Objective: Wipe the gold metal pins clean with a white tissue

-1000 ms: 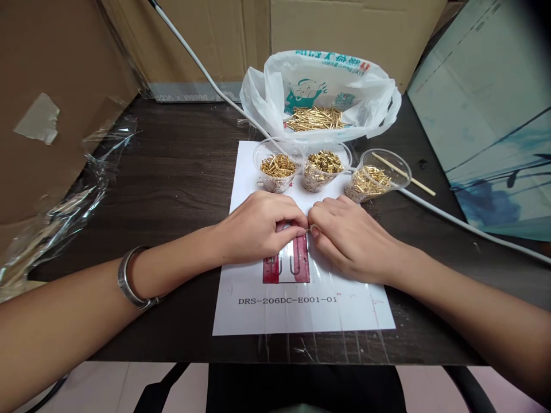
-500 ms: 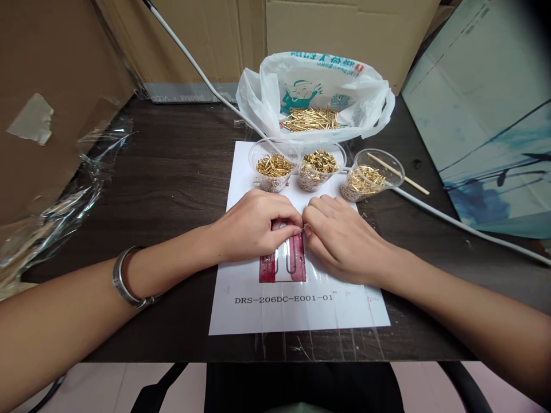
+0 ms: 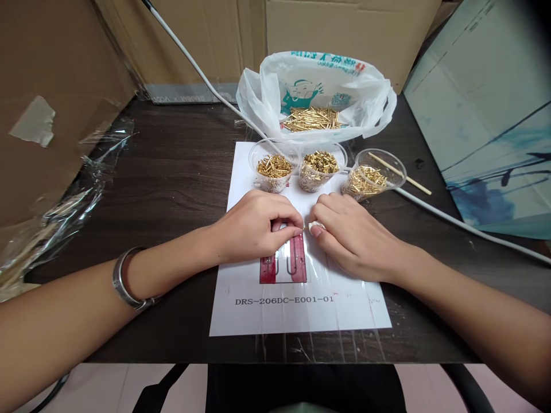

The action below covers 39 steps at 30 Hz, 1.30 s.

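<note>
My left hand [image 3: 260, 225] pinches a tiny gold pin [image 3: 305, 228] between thumb and forefinger; its tip sticks out to the right. Just to the right, my right hand [image 3: 353, 236] is closed on a small white wad [image 3: 316, 226] at its thumb and forefinger, a small gap away from my left fingertips. Both hands are over a white printed sheet [image 3: 301, 315] with a red picture [image 3: 298, 264] partly hidden under my left hand. Behind them stand three clear cups of small gold parts: a left cup [image 3: 274, 166], a middle cup [image 3: 318, 166] and a right cup [image 3: 368, 179].
A white plastic bag [image 3: 365, 109] holding long gold pins [image 3: 312, 119] lies open behind the cups. A thin stick [image 3: 417, 185] leans out of the right cup. A white cable [image 3: 469, 228] crosses the dark table [image 3: 172, 149]. Cardboard walls [image 3: 206, 46] stand behind.
My right hand has moved slightly right, away from my left fingertips, and the white wad now shows between its fingers. My left hand has stayed in place.
</note>
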{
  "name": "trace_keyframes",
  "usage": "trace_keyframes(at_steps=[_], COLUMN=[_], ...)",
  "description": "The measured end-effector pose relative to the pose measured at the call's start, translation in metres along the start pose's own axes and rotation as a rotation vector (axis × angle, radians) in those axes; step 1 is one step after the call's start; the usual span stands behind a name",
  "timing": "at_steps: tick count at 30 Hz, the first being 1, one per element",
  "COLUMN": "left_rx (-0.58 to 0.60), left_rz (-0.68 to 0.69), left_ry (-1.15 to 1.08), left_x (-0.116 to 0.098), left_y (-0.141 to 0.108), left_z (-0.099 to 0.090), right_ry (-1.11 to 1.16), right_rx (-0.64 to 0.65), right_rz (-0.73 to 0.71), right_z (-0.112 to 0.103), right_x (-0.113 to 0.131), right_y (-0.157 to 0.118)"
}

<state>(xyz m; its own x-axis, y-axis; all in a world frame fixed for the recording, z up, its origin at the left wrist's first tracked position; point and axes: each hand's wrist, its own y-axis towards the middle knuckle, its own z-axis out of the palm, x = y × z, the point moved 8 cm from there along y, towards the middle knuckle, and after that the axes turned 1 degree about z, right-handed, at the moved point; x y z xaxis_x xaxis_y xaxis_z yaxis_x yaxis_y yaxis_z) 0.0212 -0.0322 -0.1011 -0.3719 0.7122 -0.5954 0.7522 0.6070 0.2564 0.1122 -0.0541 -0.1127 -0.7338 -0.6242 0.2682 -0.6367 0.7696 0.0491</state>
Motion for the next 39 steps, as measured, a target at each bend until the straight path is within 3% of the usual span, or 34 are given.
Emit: trace_keyframes(at_steps=[23,26,29,31,34,39], left_rx=[-0.02,-0.02,-0.015,-0.011,-0.017,-0.009], left_rz=[0.008,0.01,0.001,-0.007,-0.021,-0.023], left_ry=[0.005,-0.003,-0.016,-0.027,-0.028,-0.008], left_x=[-0.002,-0.002,-0.001,-0.001,-0.001,-0.002], left_y=[0.0,-0.001,-0.002,-0.001,0.0,0.0], left_z=[0.0,0.001,0.002,0.001,-0.001,-0.002], right_ry=[0.045,0.064,0.005,-0.109,-0.174,-0.17], right_rx=[-0.038,-0.158,-0.409,-0.556,-0.47,-0.2], right_rz=[-0.019,-0.001,0.047,0.155,0.324,0.299], right_z=[0.002,-0.018,-0.065,-0.098,-0.117,-0.105], right_x=[0.001,0.007,0.008,-0.004,-0.041,-0.081], right_y=[0.003,-0.005,-0.021,-0.033,-0.033,-0.011])
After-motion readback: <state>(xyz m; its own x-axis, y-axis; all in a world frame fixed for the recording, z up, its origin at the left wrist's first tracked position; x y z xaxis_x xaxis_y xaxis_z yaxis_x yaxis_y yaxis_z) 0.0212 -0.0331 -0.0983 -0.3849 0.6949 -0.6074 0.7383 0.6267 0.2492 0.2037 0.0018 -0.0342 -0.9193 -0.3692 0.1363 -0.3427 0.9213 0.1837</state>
